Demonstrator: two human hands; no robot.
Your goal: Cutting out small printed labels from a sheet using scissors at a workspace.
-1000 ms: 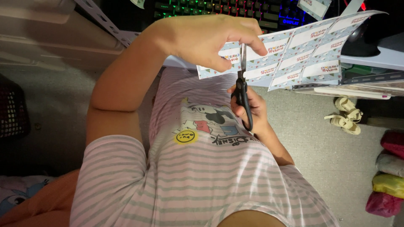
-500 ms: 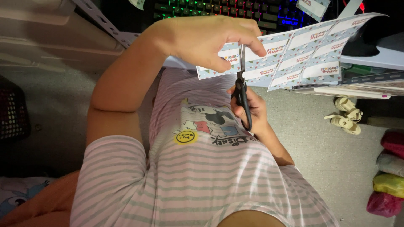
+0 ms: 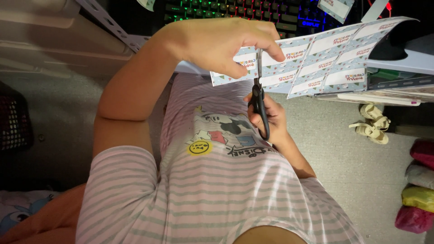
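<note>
My left hand (image 3: 226, 43) pinches the left end of a printed sheet of labels (image 3: 325, 58), pale blue with white rectangles, held up in front of my chest. My right hand (image 3: 271, 119) grips black-handled scissors (image 3: 260, 99) from below. Their blades point upward and cut into the sheet's lower edge, just right of my left fingers. The sheet's right part arches over the desk edge. I wear a pink striped shirt with a cartoon print.
A keyboard (image 3: 235, 11) with coloured backlight lies on the dark desk at the top. A white desk edge (image 3: 407, 61) is at the right. Sandals (image 3: 373, 124) rest on the grey floor. Coloured bundles (image 3: 418, 190) sit at the far right. A dark basket (image 3: 13, 115) is at the left.
</note>
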